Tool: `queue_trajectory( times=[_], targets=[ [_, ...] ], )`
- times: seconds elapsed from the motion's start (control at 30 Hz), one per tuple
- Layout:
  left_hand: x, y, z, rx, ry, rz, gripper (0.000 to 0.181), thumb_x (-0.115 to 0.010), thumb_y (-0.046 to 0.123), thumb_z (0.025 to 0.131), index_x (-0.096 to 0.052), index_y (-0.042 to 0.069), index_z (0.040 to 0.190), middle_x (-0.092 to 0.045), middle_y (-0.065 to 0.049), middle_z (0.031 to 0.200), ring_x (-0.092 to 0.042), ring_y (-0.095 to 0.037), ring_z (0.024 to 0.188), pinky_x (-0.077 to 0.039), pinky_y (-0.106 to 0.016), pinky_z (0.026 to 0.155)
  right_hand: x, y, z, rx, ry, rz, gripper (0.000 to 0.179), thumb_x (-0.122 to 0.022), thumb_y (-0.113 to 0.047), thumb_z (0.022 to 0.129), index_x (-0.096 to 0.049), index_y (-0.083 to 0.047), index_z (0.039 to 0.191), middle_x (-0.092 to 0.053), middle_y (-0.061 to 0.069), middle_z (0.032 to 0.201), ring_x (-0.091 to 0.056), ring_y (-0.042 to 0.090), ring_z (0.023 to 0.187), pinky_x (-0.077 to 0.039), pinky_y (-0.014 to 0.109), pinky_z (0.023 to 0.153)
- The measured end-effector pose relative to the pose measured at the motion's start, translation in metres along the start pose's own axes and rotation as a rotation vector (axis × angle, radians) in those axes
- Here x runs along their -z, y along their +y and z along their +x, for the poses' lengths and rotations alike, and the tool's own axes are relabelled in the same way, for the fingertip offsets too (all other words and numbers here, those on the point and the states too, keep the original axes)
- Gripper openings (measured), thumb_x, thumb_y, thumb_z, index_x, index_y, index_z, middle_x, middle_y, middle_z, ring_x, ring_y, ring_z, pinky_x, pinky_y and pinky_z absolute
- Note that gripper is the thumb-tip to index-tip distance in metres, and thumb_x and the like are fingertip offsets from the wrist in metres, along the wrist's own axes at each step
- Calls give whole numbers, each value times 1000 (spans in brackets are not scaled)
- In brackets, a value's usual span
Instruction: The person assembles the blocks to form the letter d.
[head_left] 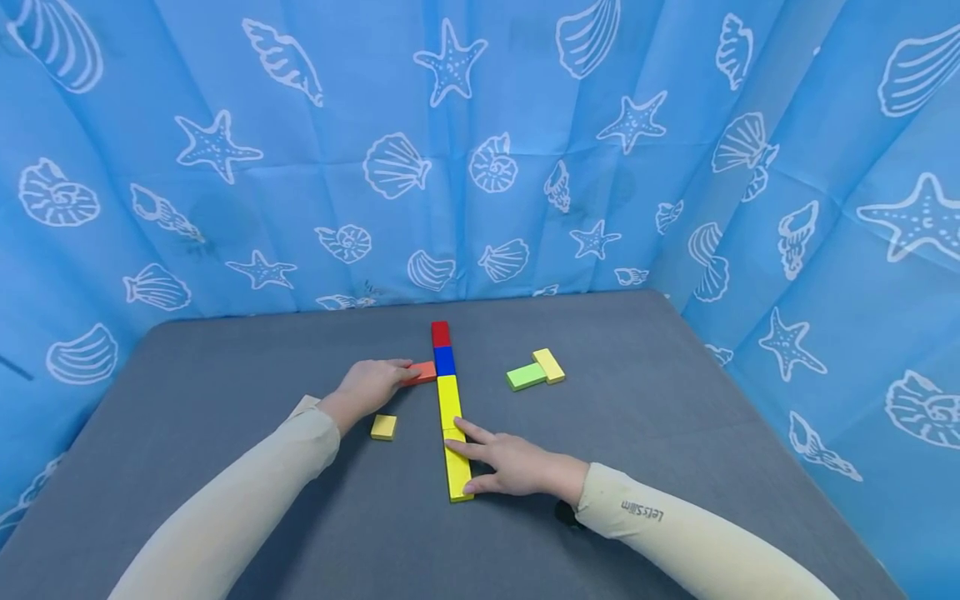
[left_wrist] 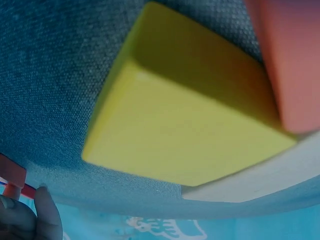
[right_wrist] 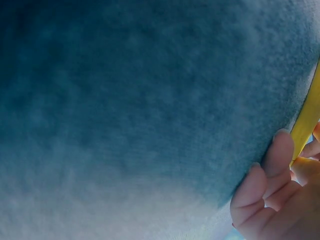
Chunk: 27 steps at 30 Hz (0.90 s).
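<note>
Four flat blocks lie end to end in one line, running from far to near on a grey tabletop: a red block farthest, then a blue block, a long yellow block and the nearest yellow block. To the left of the line, a person's left hand has its grip clamped on an orange block, whose right end sits against or just beside the line, about where blue gives way to yellow; contact is too close to tell. From the right, the right hand reaches over the two yellow blocks, grip apart, fingers spread and fairly straight, fingertips and thumb resting on or against them. A small yellow block lies alone, left of the line and nearer than the left hand. Right of the line, a green block touches a pale yellow block set at an angle to it. The left wrist view shows a yellow piece close up, beside a pink block and a cream block. Cream sleeves cover both forearms. Behind hangs a blue curtain printed with white shells and starfish.
</note>
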<state>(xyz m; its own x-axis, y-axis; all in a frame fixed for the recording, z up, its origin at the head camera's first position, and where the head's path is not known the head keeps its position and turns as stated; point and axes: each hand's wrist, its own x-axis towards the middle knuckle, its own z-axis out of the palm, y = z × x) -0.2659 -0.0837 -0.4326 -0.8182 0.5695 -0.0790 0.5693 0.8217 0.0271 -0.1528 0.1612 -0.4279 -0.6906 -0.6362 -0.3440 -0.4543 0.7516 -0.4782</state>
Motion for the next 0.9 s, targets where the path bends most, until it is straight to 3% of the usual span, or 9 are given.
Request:
queue_trajectory(
  times=[0.37, 0.6, 0.77, 0.9],
  targets=[
    [-2, 2, 0, -1, 9, 11, 40, -63, 14, 95, -61, 19, 135, -59, -5, 134, -57, -27, 120, -48, -43, 95, -1, 3, 0, 4, 3, -4, 66, -61, -40, 95, -34, -24, 153, -14, 0, 162, -40, 31, 134, -38, 44, 104],
    [7, 4, 2, -30, 14, -22, 41, -64, 17, 95, -60, 19, 136, -57, -9, 136, -57, -29, 120, -48, -44, 95, -4, 2, -4, 11, 22, -37, 66, -61, -41, 95, -34, -24, 153, -13, 1, 162, -41, 29, 134, -39, 41, 104],
    [13, 21, 16, -82, 58, -37, 41, -64, 24, 95, -60, 20, 136, -57, -10, 136, -62, -27, 112, -51, -41, 89, -7, -1, -12, 26, 24, -59, 66, -63, -41, 94, -36, -23, 152, -16, 1, 162, -46, 28, 129, -42, 38, 101],
    [14, 43, 33, -168, 45, -27, 45, -64, 29, 95, -57, 20, 138, -55, -10, 139, -66, -26, 105, -53, -38, 86, -10, -3, -14, 49, 33, -73, 64, -62, -40, 95, -38, -21, 151, -17, 3, 161, -47, 29, 127, -42, 37, 101]
  ],
)
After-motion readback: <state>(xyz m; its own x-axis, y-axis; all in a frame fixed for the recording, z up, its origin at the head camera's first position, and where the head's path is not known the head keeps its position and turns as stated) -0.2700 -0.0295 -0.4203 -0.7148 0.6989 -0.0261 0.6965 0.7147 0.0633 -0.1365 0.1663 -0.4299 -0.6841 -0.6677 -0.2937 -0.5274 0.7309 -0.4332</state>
